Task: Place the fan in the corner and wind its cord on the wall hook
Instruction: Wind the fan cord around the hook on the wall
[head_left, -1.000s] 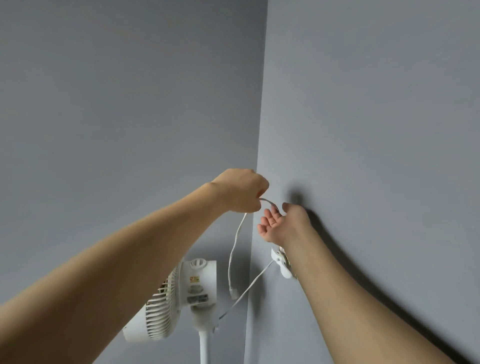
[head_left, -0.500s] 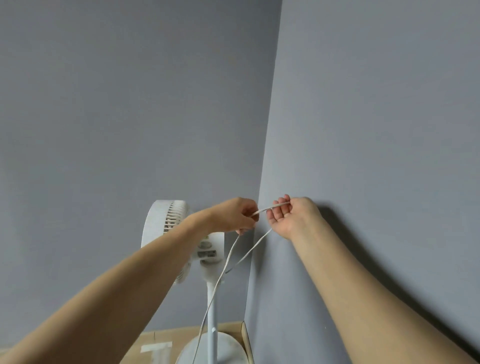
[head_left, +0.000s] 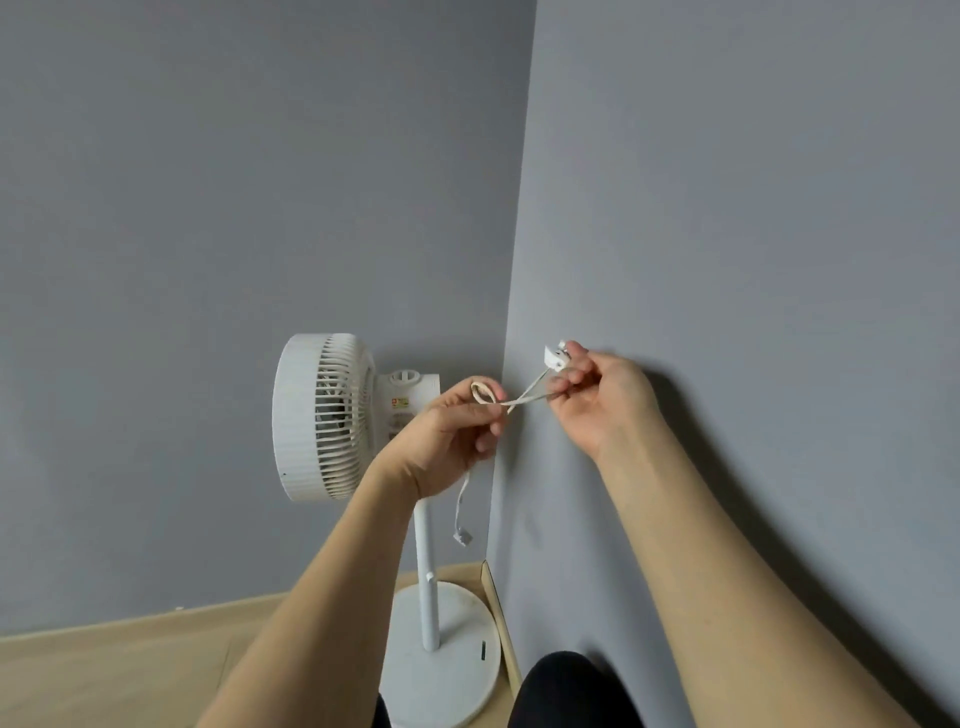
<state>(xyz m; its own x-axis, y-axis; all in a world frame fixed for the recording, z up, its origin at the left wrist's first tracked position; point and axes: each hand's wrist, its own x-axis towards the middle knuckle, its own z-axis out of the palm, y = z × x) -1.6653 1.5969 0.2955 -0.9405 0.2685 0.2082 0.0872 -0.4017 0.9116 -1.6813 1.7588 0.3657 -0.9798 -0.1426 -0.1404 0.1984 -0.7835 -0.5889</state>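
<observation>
A white pedestal fan (head_left: 324, 415) stands in the corner on its round base (head_left: 447, 670), head facing left. Its thin white cord (head_left: 527, 397) runs between my two hands. My left hand (head_left: 452, 436) pinches a small loop of cord, and the plug end (head_left: 462, 535) dangles below it. My right hand (head_left: 602, 402) holds the cord at the small white wall hook (head_left: 553, 357) on the right wall; its fingers partly cover the hook.
Two grey walls meet at the corner (head_left: 511, 312). Light wood floor (head_left: 130, 670) lies below, with a wooden skirting strip (head_left: 498, 618) along the right wall. My dark-clothed knee (head_left: 566, 691) shows at the bottom, close to the fan base.
The view has tilted down, showing the fan's base and floor. My right hand has risen to the hook with the cord; my left hand now holds a small loop.
</observation>
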